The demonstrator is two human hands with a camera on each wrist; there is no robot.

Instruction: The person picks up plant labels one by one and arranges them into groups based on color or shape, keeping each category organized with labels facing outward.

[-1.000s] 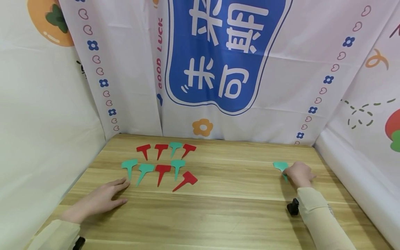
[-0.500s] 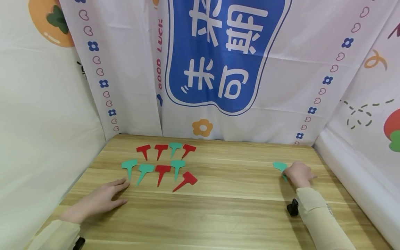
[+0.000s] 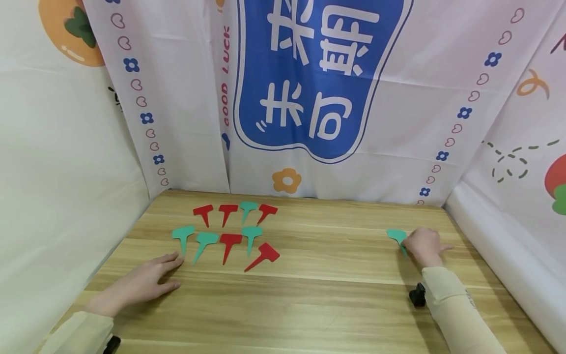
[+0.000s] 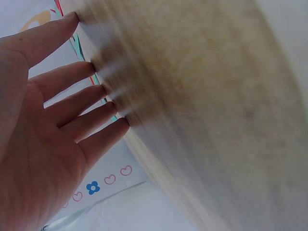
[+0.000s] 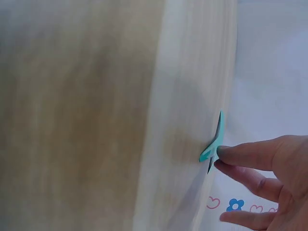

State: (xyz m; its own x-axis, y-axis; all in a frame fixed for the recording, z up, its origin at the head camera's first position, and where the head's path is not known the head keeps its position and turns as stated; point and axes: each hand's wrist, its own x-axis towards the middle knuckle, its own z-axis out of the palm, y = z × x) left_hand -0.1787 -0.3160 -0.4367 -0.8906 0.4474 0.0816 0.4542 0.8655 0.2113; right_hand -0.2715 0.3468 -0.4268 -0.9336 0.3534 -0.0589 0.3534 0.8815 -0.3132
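Observation:
At the right of the table, my right hand (image 3: 424,247) pinches a teal T-shaped plant label (image 3: 396,235) between thumb and forefinger. The right wrist view shows that label (image 5: 219,137) close to the wood, tilted, its stem partly hidden by the fingertips. My left hand (image 3: 143,280) rests on the wood at the left with fingers straight and spread, holding nothing. One fingertip is at the stem tip of another teal label (image 3: 183,233). Farther in lie more teal labels (image 3: 206,239) and red labels (image 3: 230,240), flat in two rough rows.
The wooden table (image 3: 309,305) meets a printed white cloth (image 3: 194,123) at its back edge. White cloth also hangs along both sides. A red label (image 3: 265,255) lies slantwise at the right end of the front row.
The pinched teal label and my right hand have hardly shifted; the right wrist has moved slightly to the right. My left hand and the other labels stay where they were.

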